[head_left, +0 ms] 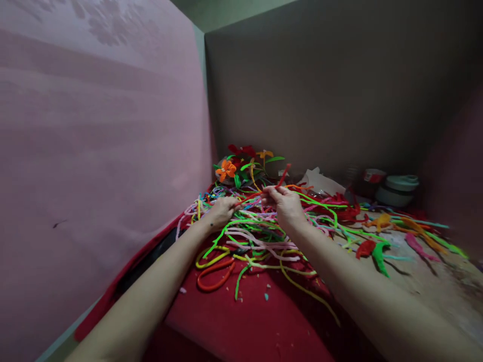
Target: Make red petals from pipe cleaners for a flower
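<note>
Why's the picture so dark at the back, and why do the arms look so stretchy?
Head view: the back wall catches little light, while the left wall looks paler; head view: probably a wide lens, stretching the arms toward the bottom corners; head view: the red fuzzy stem in both hands shows clearly, but the lidded container sits in gloom.

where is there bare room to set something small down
Mostly bare, with a few scraps: the red surface between the forearms, in front of the orange loop. Another patch: the tan surface between the right forearm and the pink piece. Crowded: the tangled fuzzy stems around both hands, with flowers behind.
</note>
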A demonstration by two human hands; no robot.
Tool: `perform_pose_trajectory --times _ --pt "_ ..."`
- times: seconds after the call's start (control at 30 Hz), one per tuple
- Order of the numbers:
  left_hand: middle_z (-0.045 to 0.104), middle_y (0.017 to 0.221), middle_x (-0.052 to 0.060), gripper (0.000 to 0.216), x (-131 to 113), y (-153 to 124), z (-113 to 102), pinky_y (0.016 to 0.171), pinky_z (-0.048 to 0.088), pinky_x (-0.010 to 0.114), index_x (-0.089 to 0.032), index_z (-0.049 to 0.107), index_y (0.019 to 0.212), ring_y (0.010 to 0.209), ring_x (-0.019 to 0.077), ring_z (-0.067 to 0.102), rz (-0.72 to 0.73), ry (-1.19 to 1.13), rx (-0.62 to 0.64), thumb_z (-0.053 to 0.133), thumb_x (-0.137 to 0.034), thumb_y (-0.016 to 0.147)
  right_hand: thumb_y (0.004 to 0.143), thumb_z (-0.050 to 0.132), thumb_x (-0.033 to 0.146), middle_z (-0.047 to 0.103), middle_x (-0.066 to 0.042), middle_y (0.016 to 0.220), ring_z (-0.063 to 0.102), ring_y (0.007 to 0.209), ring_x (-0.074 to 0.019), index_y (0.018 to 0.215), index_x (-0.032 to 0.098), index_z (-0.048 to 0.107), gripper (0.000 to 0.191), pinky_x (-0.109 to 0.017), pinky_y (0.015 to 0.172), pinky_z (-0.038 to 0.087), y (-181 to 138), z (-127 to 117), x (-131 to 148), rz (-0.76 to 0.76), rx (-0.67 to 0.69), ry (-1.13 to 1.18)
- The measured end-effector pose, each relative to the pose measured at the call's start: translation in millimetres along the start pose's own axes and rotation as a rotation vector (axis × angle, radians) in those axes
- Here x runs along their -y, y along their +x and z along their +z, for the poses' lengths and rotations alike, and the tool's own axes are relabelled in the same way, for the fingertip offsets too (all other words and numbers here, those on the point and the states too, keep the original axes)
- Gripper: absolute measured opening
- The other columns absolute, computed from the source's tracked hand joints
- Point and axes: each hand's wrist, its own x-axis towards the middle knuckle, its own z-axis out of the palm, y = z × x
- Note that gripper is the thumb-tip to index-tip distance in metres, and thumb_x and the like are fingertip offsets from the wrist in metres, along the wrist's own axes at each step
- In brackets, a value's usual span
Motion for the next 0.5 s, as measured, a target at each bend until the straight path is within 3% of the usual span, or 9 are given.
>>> perform_pose_trajectory --times 0.07,0.17,0.27,0.33,0.37,0.43,0.5 --pt "0.064 0.072 0.003 0.025 10.9 -0.9 2.5 0.072 0.043 0.027 -0.017 0.064 0.074 0.071 0.0156 0.056 -0.024 0.02 -0.025 0.045 -0.03 0.081 0.065 0.065 0.024 0.06 0.002 0.055 0.055 0.046 -0.0087 0.068 0.012 0.059 0.013 -0.022 0.049 0.047 -1.9 -16.1 15.2 -0.051 -0.093 0.025" --pt "0.066 0.078 0.003 0.023 10.2 3.3 -2.4 0.074 0.043 0.027 -0.019 0.064 0.078 0.076 0.017 0.057 -0.041 0.027 -0.083 0.044 -0.03 0.079 0.068 0.065 0.022 0.058 0.002 0.053 0.054 0.044 -0.0088 0.068 0.013 0.058 0.012 -0.024 0.051 0.049 -12.7 -40.5 39.2 -0.084 -0.212 0.059" --pt "0.066 0.089 0.006 0.021 -11.7 8.1 -9.9 0.085 0.04 0.032 -0.019 0.065 0.08 0.09 0.0212 0.055 -0.02 0.041 -0.171 0.047 -0.029 0.075 0.072 0.062 0.018 0.059 0.001 0.053 0.056 0.045 -0.0096 0.068 0.013 0.057 0.008 -0.025 0.053 0.051 -33.2 -61.2 54.1 -0.044 -0.303 0.11" --pt "0.066 0.09 0.005 0.022 -37.1 7.6 -11.0 0.084 0.04 0.032 -0.019 0.066 0.082 0.09 0.0214 0.056 0.002 0.01 -0.19 0.049 -0.031 0.074 0.075 0.058 0.015 0.059 0.001 0.055 0.057 0.047 -0.0097 0.069 0.014 0.057 0.006 -0.024 0.054 0.051 -48.7 -71.6 55.1 0.032 -0.34 0.195" --pt "0.066 0.085 0.004 0.022 -51.9 5.6 -9.7 0.078 0.043 0.031 -0.019 0.066 0.082 0.084 0.02 0.057 -0.004 -0.054 -0.12 0.051 -0.032 0.074 0.076 0.055 0.014 0.06 0.001 0.056 0.057 0.048 -0.0094 0.069 0.015 0.056 0.007 -0.024 0.054 0.052 -55.9 -76.1 52.7 0.077 -0.352 0.236" --pt "0.062 0.065 0.001 0.021 -82.3 -1.4 -3.0 0.059 0.044 0.026 -0.017 0.066 0.075 0.065 0.0161 0.056 -0.086 -0.259 0.202 0.056 -0.035 0.071 0.078 0.051 0.015 0.06 0.0 0.057 0.057 0.049 -0.0096 0.069 0.017 0.055 0.01 -0.024 0.055 0.052 -67.7 -84.0 43.2 0.132 -0.355 0.255" --pt "0.058 0.058 -0.001 0.03 -109.1 -10.0 8.0 0.045 0.037 0.021 -0.015 0.064 0.089 0.05 0.0116 0.051 -0.214 -0.556 0.437 0.06 -0.039 0.071 0.079 0.049 0.016 0.06 -0.001 0.059 0.059 0.052 -0.0115 0.069 0.019 0.054 0.012 -0.028 0.059 0.054 -75.2 -91.4 29.8 0.108 -0.28 0.167"
